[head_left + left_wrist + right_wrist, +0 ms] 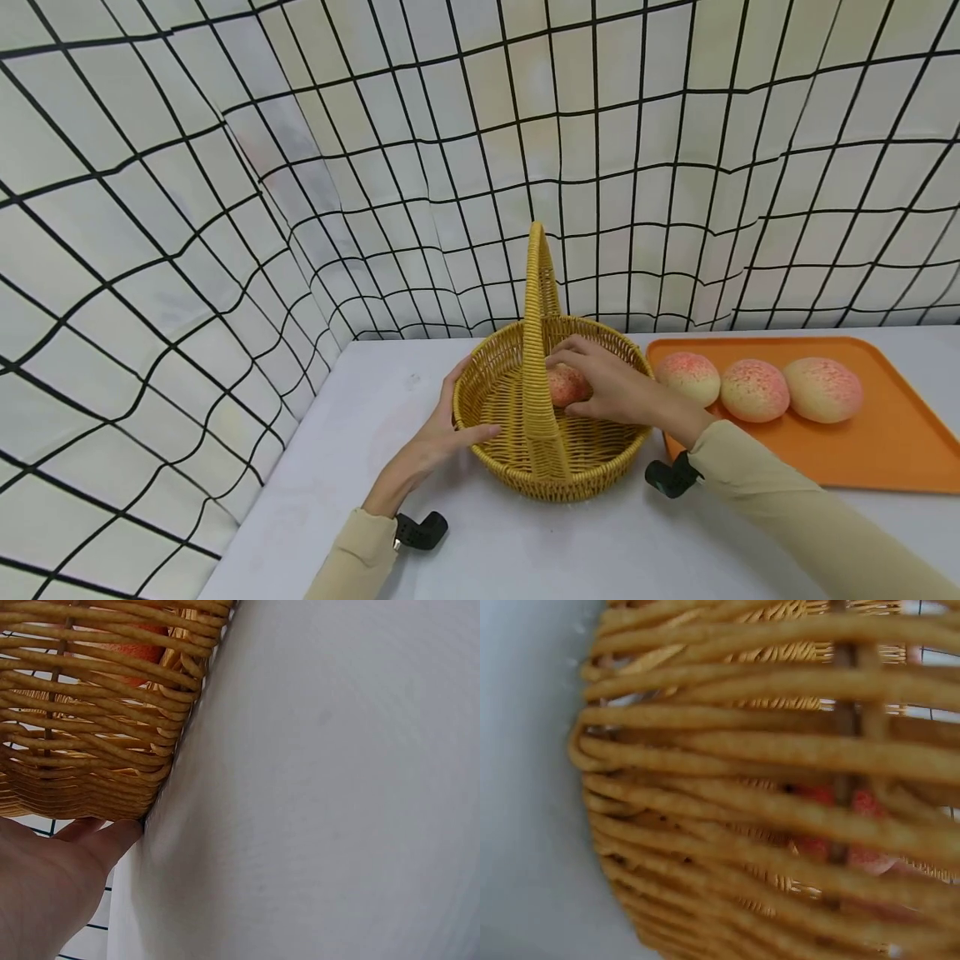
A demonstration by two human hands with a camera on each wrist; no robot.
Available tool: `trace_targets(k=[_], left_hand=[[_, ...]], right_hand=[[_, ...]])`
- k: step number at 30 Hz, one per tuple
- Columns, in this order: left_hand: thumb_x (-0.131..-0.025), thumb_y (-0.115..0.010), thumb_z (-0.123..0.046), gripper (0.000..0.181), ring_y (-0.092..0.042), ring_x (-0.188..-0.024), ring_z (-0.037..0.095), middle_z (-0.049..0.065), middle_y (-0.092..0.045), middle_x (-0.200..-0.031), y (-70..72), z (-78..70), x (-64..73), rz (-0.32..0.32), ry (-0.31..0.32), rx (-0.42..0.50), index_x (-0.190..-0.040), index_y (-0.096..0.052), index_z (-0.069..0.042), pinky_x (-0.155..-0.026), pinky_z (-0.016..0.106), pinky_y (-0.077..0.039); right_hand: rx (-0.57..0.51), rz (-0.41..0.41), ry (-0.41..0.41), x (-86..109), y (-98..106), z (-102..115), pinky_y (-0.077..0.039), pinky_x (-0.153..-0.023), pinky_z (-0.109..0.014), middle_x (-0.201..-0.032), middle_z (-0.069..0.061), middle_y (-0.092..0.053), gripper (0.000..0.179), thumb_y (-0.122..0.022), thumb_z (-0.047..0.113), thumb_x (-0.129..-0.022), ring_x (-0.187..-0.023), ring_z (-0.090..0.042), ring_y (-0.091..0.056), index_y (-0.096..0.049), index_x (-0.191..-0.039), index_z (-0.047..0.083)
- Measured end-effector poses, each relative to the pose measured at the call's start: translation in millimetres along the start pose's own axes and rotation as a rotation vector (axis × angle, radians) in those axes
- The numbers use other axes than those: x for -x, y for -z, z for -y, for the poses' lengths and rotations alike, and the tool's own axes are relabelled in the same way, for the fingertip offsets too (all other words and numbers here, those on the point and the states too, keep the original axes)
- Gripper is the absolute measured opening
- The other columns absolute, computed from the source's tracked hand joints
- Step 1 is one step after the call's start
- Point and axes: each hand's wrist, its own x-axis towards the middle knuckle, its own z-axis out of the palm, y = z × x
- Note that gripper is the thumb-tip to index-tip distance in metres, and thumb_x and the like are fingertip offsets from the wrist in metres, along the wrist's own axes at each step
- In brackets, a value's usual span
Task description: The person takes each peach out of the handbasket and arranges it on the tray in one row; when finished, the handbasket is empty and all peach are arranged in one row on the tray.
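Note:
A yellow wicker basket [551, 487] with a tall arched handle stands on the white table. Inside it, right of the handle, my right hand [611, 383] grips a red-speckled peach [567, 386] from above. The handle hides part of that peach. My left hand [438, 437] holds the basket's left side, its thumb at the rim and its fingers against the outer wall. In the left wrist view, the fingers of the left hand [56, 877] touch the woven side low down. Through the weave in the right wrist view the red peach [862, 806] shows.
An orange tray [892, 458] lies right of the basket, close to it. Three pink and cream peaches [753, 392] sit in a row on the tray. A black-grid net over white cloth [480, 167] rises behind and left of the table [540, 558].

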Motion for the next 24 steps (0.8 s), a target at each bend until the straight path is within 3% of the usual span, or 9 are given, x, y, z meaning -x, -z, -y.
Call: trace_targets(k=[12,16,21,24], left_hand=[[-0.086,-0.083,-0.021,0.111,-0.022,-0.155,0.037,0.016,-0.017,-0.170,-1.6,0.1,2.1,-0.006,0.007,0.006,-0.167,-0.009,-0.036,-0.123,0.060,-0.019],[-0.086,-0.084,-0.021,0.111,-0.022,-0.155,0.036,0.015,-0.017,-0.170,-1.7,-0.2,1.3,-0.009,0.008,-0.003,-0.166,-0.009,-0.037,-0.123,0.059,-0.019],[-0.087,-0.083,-0.021,0.110,-0.022,-0.155,0.037,0.015,-0.017,-0.170,-1.0,0.4,0.1,0.000,0.007,0.004,-0.166,-0.009,-0.037,-0.123,0.060,-0.019],[-0.087,-0.083,-0.022,0.108,-0.023,-0.155,0.037,0.016,-0.019,-0.169,-0.2,1.1,-0.4,0.000,0.012,0.006,-0.166,-0.010,-0.039,-0.122,0.060,-0.019]], right_hand=[[0.080,-0.009,-0.056,-7.3,-9.7,11.2,-0.043,-0.110,-0.059,-0.128,-0.013,-0.057,0.067,-0.095,0.010,-0.076,-0.117,-0.034,-0.057,-0.065,-0.135,0.002],[0.035,0.058,-0.064,-0.8,-1.8,15.2,-0.052,-0.097,-0.052,-0.126,-0.011,-0.060,0.064,-0.094,0.015,-0.077,-0.113,-0.031,-0.059,-0.067,-0.134,0.006],[-0.025,0.184,-0.003,7.9,11.6,18.8,-0.052,-0.096,-0.049,-0.122,-0.006,-0.064,0.052,-0.093,0.025,-0.080,-0.113,-0.028,-0.060,-0.071,-0.126,0.011],[-0.055,0.219,0.023,10.6,16.1,19.4,-0.051,-0.097,-0.048,-0.123,-0.005,-0.066,0.049,-0.090,0.029,-0.083,-0.114,-0.027,-0.060,-0.071,-0.125,0.011]])
